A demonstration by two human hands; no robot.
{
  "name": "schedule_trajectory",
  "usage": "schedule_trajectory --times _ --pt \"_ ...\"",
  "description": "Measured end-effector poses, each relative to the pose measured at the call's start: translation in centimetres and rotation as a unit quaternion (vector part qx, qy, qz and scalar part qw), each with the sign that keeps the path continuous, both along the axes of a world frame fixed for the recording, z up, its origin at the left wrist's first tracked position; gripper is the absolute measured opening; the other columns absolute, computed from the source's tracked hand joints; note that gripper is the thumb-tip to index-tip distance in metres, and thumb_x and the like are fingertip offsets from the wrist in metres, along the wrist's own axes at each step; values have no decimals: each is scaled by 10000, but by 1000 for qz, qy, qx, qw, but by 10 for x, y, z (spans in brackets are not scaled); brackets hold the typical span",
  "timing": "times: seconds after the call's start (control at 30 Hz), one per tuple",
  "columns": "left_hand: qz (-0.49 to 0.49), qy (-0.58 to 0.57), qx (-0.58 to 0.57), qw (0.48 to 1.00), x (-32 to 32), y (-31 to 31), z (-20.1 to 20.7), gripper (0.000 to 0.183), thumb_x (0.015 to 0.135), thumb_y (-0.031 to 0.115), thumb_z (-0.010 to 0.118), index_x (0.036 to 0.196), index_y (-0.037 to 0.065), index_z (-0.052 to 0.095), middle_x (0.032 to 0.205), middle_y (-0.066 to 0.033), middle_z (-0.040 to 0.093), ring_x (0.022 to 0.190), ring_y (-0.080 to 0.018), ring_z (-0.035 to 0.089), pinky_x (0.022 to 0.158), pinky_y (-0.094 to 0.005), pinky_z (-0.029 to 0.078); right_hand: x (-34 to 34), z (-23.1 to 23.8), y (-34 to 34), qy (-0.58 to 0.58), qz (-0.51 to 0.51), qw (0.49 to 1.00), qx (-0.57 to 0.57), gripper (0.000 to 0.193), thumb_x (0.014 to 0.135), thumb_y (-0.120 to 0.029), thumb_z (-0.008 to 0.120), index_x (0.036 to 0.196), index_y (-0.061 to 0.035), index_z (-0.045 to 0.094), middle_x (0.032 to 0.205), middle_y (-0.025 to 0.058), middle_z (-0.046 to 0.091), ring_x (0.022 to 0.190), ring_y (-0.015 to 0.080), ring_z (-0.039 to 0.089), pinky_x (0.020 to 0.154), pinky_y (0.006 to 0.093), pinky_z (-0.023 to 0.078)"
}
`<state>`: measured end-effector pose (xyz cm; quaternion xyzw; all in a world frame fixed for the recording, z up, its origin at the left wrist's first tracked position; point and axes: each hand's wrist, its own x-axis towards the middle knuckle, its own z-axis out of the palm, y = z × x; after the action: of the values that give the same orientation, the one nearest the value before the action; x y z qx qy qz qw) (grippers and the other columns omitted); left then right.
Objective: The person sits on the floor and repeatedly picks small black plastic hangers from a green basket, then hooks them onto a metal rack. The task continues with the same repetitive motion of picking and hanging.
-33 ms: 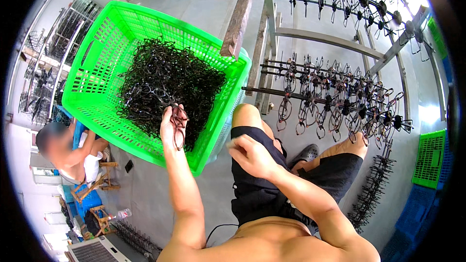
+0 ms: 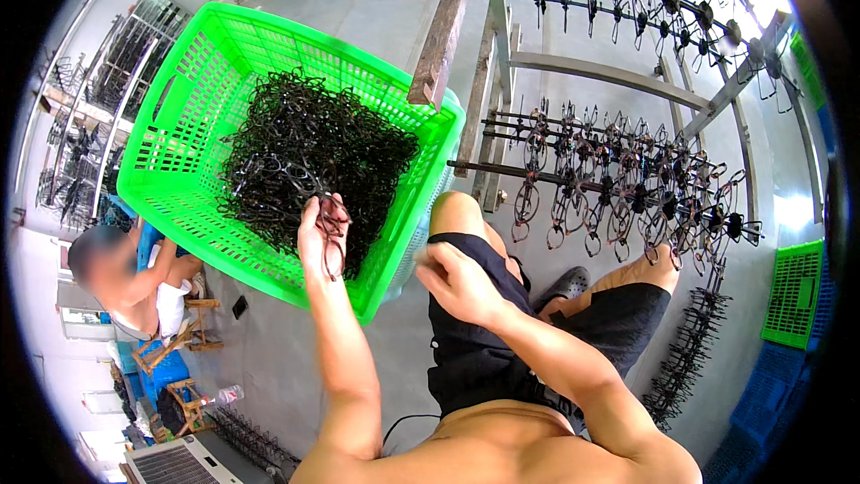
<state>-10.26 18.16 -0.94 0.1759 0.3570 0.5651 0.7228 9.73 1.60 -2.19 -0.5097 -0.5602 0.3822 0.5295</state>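
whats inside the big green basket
The green basket holds a tangled heap of dark, thin frames; the left hand, holding some, hides part. What lies beneath the heap is covered.

Bright green slatted plastic basket [image 2: 143, 181] with a tangled heap of dark, glossy eyeglass frames [image 2: 305, 134] directly inside

Left of centre, a left hand [image 2: 315, 237] holds dark eyeglass frames [image 2: 334, 235] over a green basket [image 2: 141, 184].
More frames [image 2: 305, 116] heap inside; near centre, the right hand [image 2: 461, 285] curls above dark shorts [image 2: 475, 372], its fingertips blurred; at upper right, a rack [image 2: 609, 76] bears hanging frames [image 2: 618, 188].
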Motion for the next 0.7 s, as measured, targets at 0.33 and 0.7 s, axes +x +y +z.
schedule_trajectory --times 0.33,0.7 --pt "-114 213 131 962 89 -90 22 107 869 76 565 961 64 511 891 -26 570 789 -124 555 715 -257 459 -2 21 43 88 -116 989 31 494 859 -311 567 1215 10 451 1109 211 443 1061 337 431 931 383 350" --pt "-271 313 33 910 44 -26 -12 296 912 311 527 1113 193 345 1120 -66 544 872 -184 586 681 -333 488 18 -2 62 -18 -178 984 -19 265 836 -282 623 1062 -144 638 699 172 618 603 312 612 540 381 470"
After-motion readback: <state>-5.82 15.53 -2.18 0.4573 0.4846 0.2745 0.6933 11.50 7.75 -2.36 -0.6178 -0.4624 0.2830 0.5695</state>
